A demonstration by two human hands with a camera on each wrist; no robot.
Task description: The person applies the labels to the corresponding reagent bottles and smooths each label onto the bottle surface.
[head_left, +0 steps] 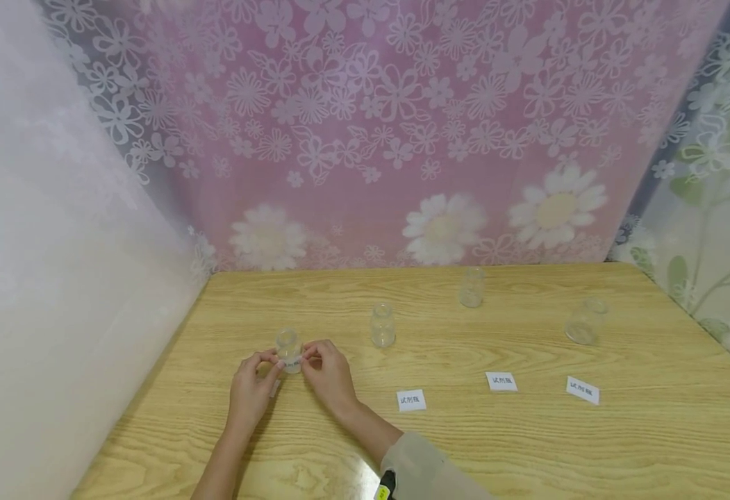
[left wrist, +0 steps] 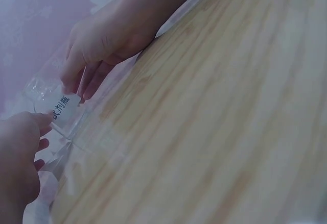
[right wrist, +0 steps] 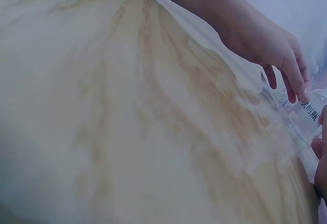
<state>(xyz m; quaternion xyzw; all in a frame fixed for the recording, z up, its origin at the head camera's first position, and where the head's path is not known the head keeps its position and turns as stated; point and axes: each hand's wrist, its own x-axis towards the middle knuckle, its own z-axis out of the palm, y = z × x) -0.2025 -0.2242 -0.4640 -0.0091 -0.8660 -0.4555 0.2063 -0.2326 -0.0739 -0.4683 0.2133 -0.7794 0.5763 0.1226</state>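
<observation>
A small clear glass bottle [head_left: 287, 339] stands upright on the table at the left, between both hands. Across its front lies a white paper label [left wrist: 61, 105] with printed black characters. My left hand [head_left: 251, 390] pinches the label's left end at the glass, thumb in front. At the other end, the thumb and fingers of my right hand [head_left: 330, 380] hold the label's right edge against the bottle. A small pale piece of paper [head_left: 274, 388] shows beside the left thumb, partly hidden by that hand.
More clear glass bottles stand farther back: one near the middle [head_left: 383, 325], one at the rear [head_left: 472, 288] and one at the right [head_left: 585, 322]. In front of them lie three printed white labels [head_left: 411, 400], spread to the right. Floral curtains border the wooden table [head_left: 465, 458].
</observation>
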